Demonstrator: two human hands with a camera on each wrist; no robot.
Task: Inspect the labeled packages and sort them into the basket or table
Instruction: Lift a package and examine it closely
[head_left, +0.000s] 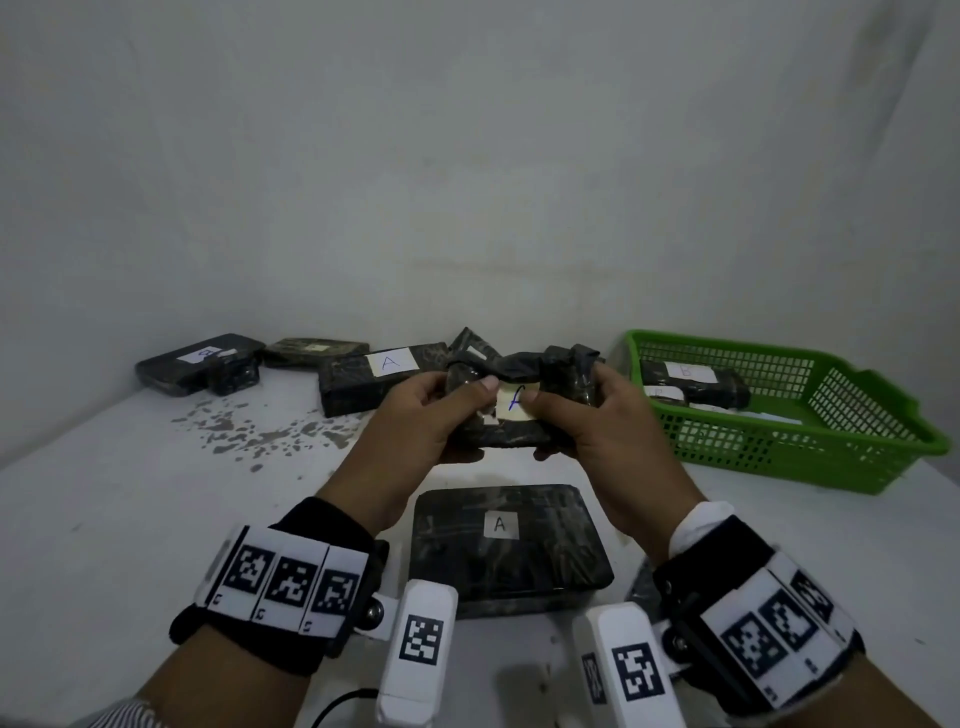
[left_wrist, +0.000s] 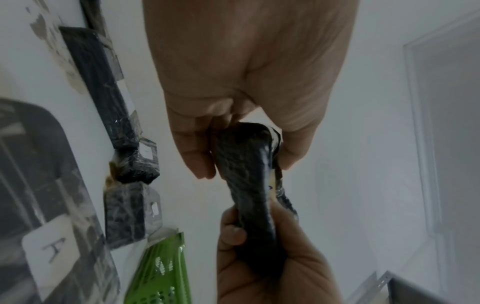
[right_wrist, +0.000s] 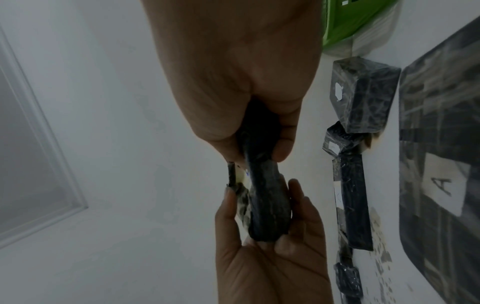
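Held package (head_left: 511, 402): black, film-wrapped, soft and creased; raised above the table (head_left: 119, 499), between the rear row and the near package. Left hand (head_left: 421, 421) grasps its left end, thumb on top beside the label; right hand (head_left: 597, 415) grasps its right end, thumb at the label's other edge. Both wrist views show fingers curled under and round the wrap.

Label (head_left: 511, 404): white slip, facing up between the thumbs; a blue stroke shows, partly covered, letter not readable with certainty.

Step in hand, as judged: inspection, label being read or smoothed flat.

Basket (head_left: 883, 415): green, slotted, at right on the table; holds at least one package with a "B" label (head_left: 685, 370).

Near package (head_left: 506, 545): large, flat, marked "A", on the table below the hands.

Rear package (head_left: 363, 382): marked "A", on the table; others lie to its left, labels too small to read.

Next move, as judged: clear the thumbs off the letter, settle it, then carry the package right into the basket if "B", or set it down on the table if "A". The wrap is limp, so support from both ends, or a firm one-hand hold, seems needed.
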